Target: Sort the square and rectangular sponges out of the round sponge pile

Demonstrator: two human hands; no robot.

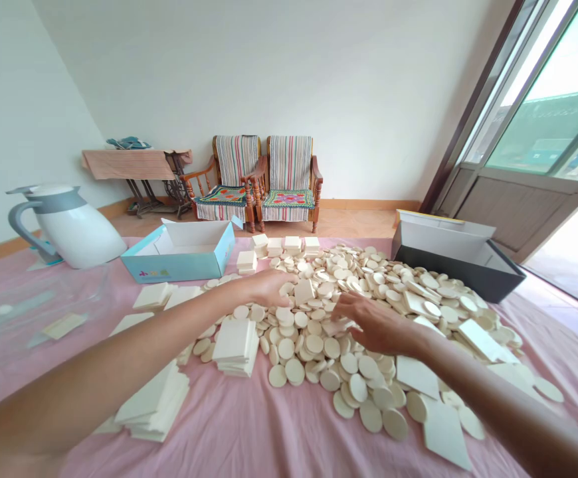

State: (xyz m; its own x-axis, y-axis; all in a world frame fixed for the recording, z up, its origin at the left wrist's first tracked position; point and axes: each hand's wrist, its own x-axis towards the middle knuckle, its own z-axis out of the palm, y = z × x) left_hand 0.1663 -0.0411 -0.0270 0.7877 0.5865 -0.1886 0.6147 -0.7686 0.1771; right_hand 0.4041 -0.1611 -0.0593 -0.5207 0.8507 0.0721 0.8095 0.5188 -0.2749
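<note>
A wide heap of pale wooden discs (313, 343) lies in front of me, with square wooden tiles mixed in. My left hand (269, 287) reaches onto the heap's left side, thumb and fingers apart around a few discs. Just right of its fingertips a square tile (303, 291) rests on the discs. My right hand (371, 323) bends down over the middle of the heap, fingers spread, with a pale piece partly hidden beneath the fingertips. Near my left forearm stand a stack of square tiles (236, 346) and a larger stack of tiles (153, 401).
Small tile stacks (292, 245) line the far side. A light-blue open box (179, 261) stands behind left, a black open box (458, 259) behind right. Left are a white jug (77, 229) and clear plastic packaging (44, 312). Pink cloth (249, 431) covers the surface.
</note>
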